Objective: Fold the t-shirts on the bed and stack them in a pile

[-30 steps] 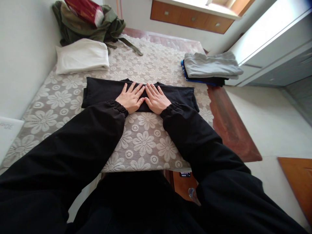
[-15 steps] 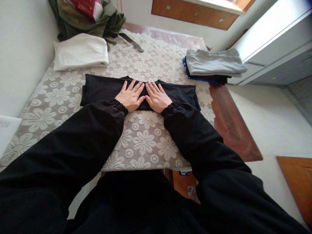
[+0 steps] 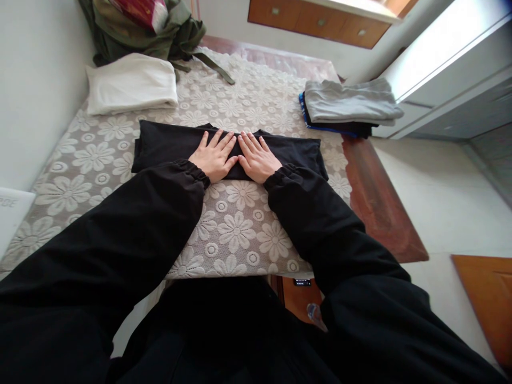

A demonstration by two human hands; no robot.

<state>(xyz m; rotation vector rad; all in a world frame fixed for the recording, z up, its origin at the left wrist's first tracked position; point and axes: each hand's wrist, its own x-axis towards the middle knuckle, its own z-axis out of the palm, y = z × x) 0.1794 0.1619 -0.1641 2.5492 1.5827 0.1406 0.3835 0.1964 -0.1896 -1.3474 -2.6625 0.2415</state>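
Note:
A folded black garment (image 3: pixel 168 144) lies crosswise on a table with a floral lace cloth (image 3: pixel 236 232). My left hand (image 3: pixel 214 157) rests flat on its middle, palm down, fingers spread. Beside it my right hand (image 3: pixel 258 158) lies flat on the same garment, also with fingers apart. The two thumbs meet or nearly meet; the hands hold nothing.
A folded white cloth (image 3: pixel 132 85) lies at the back left, before a green backpack (image 3: pixel 176 32). At the back right sits a stack of folded clothes with a grey one (image 3: pixel 352 101) on top. The bare wooden table edge (image 3: pixel 384 208) shows at the right.

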